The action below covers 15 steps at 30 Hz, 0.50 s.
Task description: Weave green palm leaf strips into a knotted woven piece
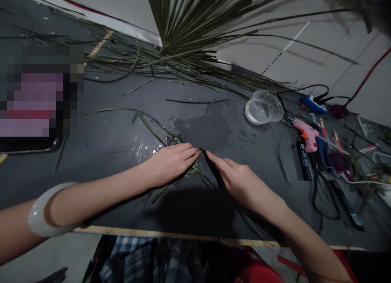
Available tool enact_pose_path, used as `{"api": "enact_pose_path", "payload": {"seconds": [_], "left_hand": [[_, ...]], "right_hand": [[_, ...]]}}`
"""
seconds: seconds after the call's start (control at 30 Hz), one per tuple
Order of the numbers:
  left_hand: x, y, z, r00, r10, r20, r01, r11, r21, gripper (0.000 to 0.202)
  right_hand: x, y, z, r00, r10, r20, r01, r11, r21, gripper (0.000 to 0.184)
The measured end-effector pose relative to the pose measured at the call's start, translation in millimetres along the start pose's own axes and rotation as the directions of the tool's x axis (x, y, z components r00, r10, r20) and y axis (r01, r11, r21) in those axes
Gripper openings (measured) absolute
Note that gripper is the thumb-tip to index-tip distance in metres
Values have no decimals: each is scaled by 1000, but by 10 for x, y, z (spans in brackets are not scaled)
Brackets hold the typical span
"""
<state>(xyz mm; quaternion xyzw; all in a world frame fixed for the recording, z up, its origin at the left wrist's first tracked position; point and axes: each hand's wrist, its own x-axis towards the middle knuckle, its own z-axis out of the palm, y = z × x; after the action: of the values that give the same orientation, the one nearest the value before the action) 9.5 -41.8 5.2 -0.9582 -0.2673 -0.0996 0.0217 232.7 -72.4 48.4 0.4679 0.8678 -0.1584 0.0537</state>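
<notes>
A small woven piece of green palm leaf (193, 167) lies on the dark table in front of me, with loose strips sticking out on several sides. My left hand (171, 162), a pale bangle (39, 209) on its forearm, is closed over the piece, fingertips pressed together at its upper edge. Just to the right, my right hand (238, 175) pinches a dark leaf strip (202, 150) near the left fingertips; its thumb is mostly hidden. Long leaf strips (152, 130) run from under my left hand toward the upper left. Around them the tabletop is wet.
A clear plastic bowl (264, 108) holds some water. To the right are a pink glue gun (307, 134), a black box (304, 160), cables and scraps. Cut palm strips (122, 63) and a fan-shaped palm leaf (180, 26) line the back. A blurred-out device (36, 103) stands left.
</notes>
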Motion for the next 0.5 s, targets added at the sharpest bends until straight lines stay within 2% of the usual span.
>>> {"api": "enact_pose_path", "payload": {"seconds": [0.2, 0.5], "left_hand": [[5, 12, -22, 998, -43, 43, 44, 999, -27, 34], [32, 23, -60, 997, -21, 73, 22, 1000, -12, 33]], "right_hand": [[-17, 43, -69, 999, -32, 35, 35, 997, -75, 62], [39, 104, -203, 987, -90, 130, 112, 978, -175, 69]]}}
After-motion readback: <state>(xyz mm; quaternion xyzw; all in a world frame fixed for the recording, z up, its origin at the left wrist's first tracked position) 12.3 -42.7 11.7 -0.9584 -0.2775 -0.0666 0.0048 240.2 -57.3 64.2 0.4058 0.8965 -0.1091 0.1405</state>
